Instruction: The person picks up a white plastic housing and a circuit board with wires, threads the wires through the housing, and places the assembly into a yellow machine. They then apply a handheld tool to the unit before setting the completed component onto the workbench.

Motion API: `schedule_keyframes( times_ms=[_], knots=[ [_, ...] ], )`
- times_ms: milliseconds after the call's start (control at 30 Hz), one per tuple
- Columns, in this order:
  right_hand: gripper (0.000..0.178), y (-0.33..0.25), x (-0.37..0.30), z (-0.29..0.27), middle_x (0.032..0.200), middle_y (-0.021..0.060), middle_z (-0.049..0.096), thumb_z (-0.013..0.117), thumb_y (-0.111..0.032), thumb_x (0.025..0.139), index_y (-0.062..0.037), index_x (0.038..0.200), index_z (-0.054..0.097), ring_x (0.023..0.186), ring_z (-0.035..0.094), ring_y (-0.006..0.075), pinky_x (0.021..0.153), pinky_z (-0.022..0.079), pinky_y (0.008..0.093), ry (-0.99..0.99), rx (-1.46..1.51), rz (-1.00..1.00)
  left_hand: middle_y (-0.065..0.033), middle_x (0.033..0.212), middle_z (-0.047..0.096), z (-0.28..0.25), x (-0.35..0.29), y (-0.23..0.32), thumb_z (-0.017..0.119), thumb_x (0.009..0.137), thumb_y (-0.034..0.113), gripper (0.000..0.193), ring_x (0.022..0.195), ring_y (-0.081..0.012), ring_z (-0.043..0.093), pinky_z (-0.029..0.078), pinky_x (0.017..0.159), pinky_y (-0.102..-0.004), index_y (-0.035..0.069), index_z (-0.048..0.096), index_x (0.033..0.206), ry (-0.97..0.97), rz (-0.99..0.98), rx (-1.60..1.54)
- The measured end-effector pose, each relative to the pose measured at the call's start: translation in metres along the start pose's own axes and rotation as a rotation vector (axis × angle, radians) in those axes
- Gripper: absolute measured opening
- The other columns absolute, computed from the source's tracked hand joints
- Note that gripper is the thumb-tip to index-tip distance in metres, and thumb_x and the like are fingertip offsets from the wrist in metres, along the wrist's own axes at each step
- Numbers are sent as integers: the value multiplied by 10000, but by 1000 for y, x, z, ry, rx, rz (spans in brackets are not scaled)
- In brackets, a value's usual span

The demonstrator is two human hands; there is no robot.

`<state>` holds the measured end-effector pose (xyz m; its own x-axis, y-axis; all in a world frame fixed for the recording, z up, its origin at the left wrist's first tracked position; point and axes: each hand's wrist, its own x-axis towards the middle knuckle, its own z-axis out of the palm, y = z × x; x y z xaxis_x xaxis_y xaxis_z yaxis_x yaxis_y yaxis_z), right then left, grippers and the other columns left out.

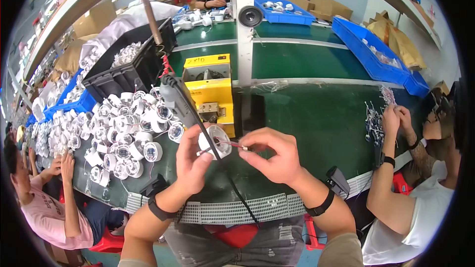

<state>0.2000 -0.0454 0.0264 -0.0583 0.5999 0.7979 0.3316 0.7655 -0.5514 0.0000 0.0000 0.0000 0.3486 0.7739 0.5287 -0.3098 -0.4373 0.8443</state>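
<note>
My left hand (190, 163) is closed around a white round plastic housing (223, 149), holding it tilted above the green bench. A thin dark red wire (231, 143) comes out of the housing. Its tip, with a small pale end, is pinched between the thumb and forefinger of my right hand (274, 153). A grey electric screwdriver (175, 100) hangs from a coiled red cord just beyond my left hand. A black cable (230, 183) runs down in front of the housing and hides part of it.
White round housings (121, 136) lie heaped at the left. Behind them stands a black crate (121, 71). A yellow box (213, 91) with metal parts is straight ahead. Blue trays (371, 52) sit far right. Co-workers sit on both sides; one's hand (391, 118) holds thin wires.
</note>
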Motion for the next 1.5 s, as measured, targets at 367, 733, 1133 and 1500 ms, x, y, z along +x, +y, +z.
schedule_keyframes(
  times_ms=[367, 733, 1133, 1500],
  knots=[
    [181, 1, -11, 7, 936, 106, 610, 654, 96, 809, 55, 985, 662, 660, 653, 162, 556, 553, 256, -73, 438, 390, -144, 1457, 346, 15, 1, 2, 440, 942, 182, 610, 1269, -238, 427, 368, 1030, -393, -4, 209, 1475, -354, -327, -573],
    [224, 4, -13, 21, 815, 96, 668, 781, 19, 701, -3, 904, 690, 613, 601, 115, 552, 469, 236, 4, 0, 165, -167, 1515, 243, 18, 1, 1, 436, 990, 229, 623, 1288, -257, 407, 345, 1063, -375, 70, 125, 1507, -248, -260, -497],
    [343, 13, -14, 25, 1062, 67, 533, 761, 21, 726, 3, 1029, 601, 979, 579, 165, 830, 479, 287, -23, 215, 419, -80, 1562, 143, 16, 1, -9, 399, 1005, 237, 641, 1362, -207, 296, 242, 1108, -385, 149, 37, 1527, -262, -303, -681],
    [302, 29, -15, 13, 1013, 103, 642, 689, 46, 800, 30, 1080, 577, 935, 632, 163, 841, 534, 299, -133, 461, 731, -107, 1283, 522, 9, 7, -11, 560, 953, 175, 559, 1152, -162, 504, 408, 987, -303, -3, 325, 1429, -278, -508, 14]
  ],
)
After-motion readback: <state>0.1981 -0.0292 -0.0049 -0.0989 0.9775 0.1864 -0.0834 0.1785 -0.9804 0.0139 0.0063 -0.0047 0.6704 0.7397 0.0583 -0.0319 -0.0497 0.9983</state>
